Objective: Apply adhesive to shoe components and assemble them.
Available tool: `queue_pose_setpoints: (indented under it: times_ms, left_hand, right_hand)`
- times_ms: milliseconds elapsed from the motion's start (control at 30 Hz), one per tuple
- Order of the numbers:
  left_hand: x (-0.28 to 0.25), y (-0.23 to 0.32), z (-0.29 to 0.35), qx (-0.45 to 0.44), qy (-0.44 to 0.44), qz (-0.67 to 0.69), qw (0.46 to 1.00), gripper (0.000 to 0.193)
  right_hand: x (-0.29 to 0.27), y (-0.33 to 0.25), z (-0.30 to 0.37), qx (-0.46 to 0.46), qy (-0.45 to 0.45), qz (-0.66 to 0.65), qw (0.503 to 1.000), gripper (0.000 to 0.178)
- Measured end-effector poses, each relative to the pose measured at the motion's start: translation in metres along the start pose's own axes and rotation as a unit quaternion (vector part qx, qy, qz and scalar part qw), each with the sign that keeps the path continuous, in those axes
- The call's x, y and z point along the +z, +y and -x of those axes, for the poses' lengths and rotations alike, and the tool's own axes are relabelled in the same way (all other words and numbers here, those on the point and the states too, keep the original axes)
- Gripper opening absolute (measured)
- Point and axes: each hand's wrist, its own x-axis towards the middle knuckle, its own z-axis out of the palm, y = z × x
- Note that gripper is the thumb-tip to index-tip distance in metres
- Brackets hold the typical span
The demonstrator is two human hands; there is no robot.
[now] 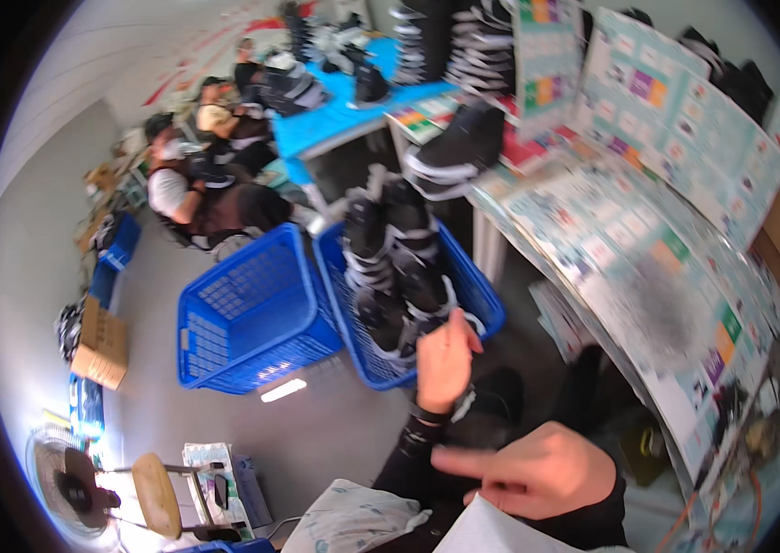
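Observation:
My left hand reaches forward over the near rim of a blue plastic basket, close to the black shoes with white soles stacked inside. Its fingertips are foreshortened and blurred, so whether they touch a shoe cannot be made out. My right hand is nearer to me, over my lap, with the index finger stretched to the left and the others partly bent. Nothing shows in it. Below it lies a white sheet or cloth.
A second blue basket stands to the left. At the right is a worktable covered with printed sheets, with a black shoe at its corner. Shoes crowd a blue table behind. Several people sit at far left; a fan is at lower left.

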Motion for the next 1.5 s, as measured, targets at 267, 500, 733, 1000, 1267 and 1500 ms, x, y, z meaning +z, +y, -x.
queue_pose_setpoints:
  times_ms: [267, 500, 733, 1000, 1267, 1500]
  left_hand:
    - [0.011, -0.022, 0.013, -0.018, -0.033, -0.01, 0.999, 0.059]
    - [0.023, -0.011, 0.006, -0.084, -0.114, 0.093, 0.986, 0.056]
    - [0.059, 0.028, 0.04, -0.089, -0.616, 0.601, 0.501, 0.127]
    - [-0.059, -0.006, 0.009, -0.044, -0.109, 0.42, 0.9, 0.1]
    - [-0.045, 0.017, -0.004, -0.038, -0.096, 0.328, 0.939, 0.084]
    - [0.029, 0.022, 0.004, -0.083, -0.15, 0.247, 0.954, 0.095]
  right_hand:
    - [-0.026, 0.037, 0.043, 0.003, 0.518, -0.036, 0.855, 0.074]
    - [-0.044, 0.028, 0.097, -0.197, 0.146, -0.318, 0.916, 0.052]
    - [0.041, 0.028, -0.04, 0.051, -0.276, -0.428, 0.859, 0.08]
    - [-0.085, 0.077, 0.092, 0.117, 0.596, -0.198, 0.769, 0.098]
    - [-0.08, 0.113, 0.054, 0.201, 0.377, -0.232, 0.874, 0.099]
    - [-0.022, 0.153, 0.0, 0.251, 0.269, -0.288, 0.884, 0.099]
